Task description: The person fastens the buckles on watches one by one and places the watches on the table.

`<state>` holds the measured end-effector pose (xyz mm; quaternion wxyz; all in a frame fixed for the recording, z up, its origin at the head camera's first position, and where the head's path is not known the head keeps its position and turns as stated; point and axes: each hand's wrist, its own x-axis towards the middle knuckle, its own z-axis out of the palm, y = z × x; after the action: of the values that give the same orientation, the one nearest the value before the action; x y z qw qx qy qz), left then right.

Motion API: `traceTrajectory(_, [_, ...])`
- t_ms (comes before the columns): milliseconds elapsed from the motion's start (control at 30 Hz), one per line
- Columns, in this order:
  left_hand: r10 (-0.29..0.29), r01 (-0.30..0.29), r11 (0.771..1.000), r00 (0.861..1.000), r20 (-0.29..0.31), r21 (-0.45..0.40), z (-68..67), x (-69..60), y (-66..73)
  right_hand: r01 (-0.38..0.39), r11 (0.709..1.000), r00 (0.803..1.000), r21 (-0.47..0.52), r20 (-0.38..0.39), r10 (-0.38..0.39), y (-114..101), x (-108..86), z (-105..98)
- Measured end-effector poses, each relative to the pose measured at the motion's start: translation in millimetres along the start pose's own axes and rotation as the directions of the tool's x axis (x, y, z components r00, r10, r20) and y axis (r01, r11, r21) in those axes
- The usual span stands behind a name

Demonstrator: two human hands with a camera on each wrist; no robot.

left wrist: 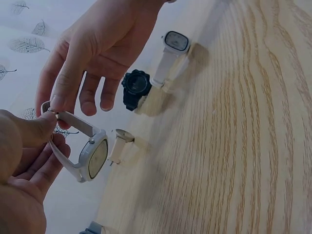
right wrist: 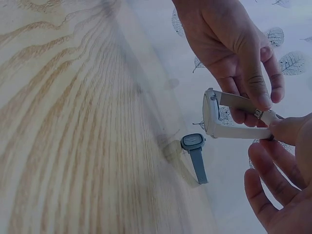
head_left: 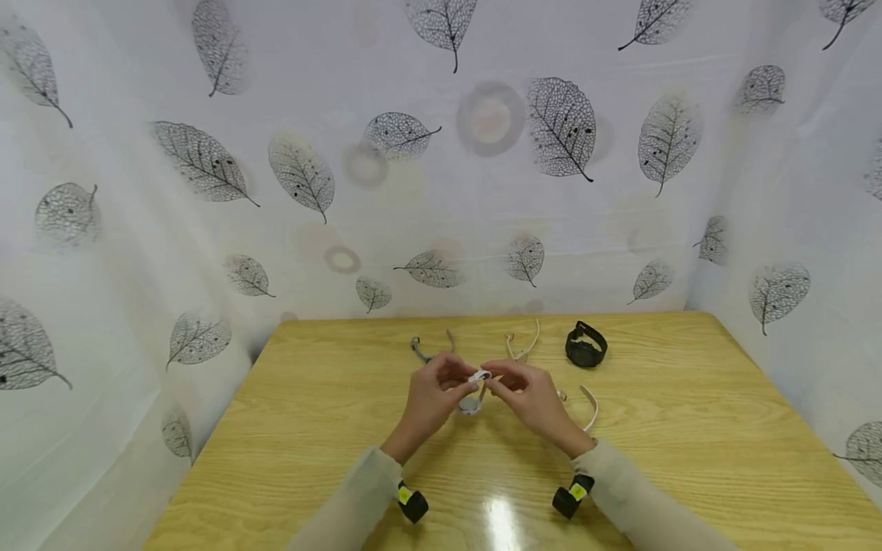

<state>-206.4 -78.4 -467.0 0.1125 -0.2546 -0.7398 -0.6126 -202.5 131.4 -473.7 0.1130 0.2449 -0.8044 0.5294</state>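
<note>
A white wristwatch [head_left: 470,405] hangs between both hands over the table, its round face lowest. My left hand [head_left: 429,396] pinches the strap near the metal buckle with thumb and fingers. From the other side my right hand [head_left: 532,396] pinches the strap's end at the same place. The left wrist view shows the white watch [left wrist: 96,157] with its strap bent into a loop, both thumbs at the buckle. In the right wrist view a strap end meets the buckle [right wrist: 258,113] between the fingertips; fingers partly hide how far it is threaded.
On the wooden table [head_left: 310,444], a blue-grey watch [right wrist: 193,141] stands behind my left hand. A pale watch [head_left: 521,356] and a black watch [head_left: 586,346] stand at the back. Another white watch [left wrist: 176,42] is beside my right wrist. A leaf-print curtain [head_left: 441,199] surrounds the table.
</note>
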Motion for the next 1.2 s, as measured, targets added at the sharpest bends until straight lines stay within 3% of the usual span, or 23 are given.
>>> traceTrajectory(133, [-0.051, 0.051, 0.999, 0.999, -0.009, 0.007, 0.0, -0.2, 2.3, 0.005, 1.0, 1.0, -0.003, 0.003, -0.005, -0.9, -0.1, -0.2])
traceTrajectory(367, [-0.084, 0.083, 0.996, 0.996, -0.019, -0.018, -1.8, -1.5, 34.9, 0.047, 0.999, 0.999, -0.008, -0.003, -0.047, -1.6, -0.3, 0.8])
traceTrajectory(600, [-0.134, 0.131, 0.99, 0.989, -0.055, -0.05, -0.5, -1.4, 34.8, 0.127, 0.992, 0.992, -0.005, 0.004, -0.127, 2.2, -0.3, 5.8])
traceTrajectory(933, [-0.146, 0.144, 0.989, 0.988, -0.046, -0.04, -0.2, -1.5, 35.6, 0.081, 0.996, 0.995, -0.034, -0.063, -0.083, 2.5, -1.1, 7.6])
traceTrajectory(1200, [-0.154, 0.153, 0.988, 0.987, -0.051, -0.02, 0.0, -1.5, 34.8, 0.128, 0.988, 0.989, -0.087, -0.059, -0.134, 3.5, 0.3, 8.6])
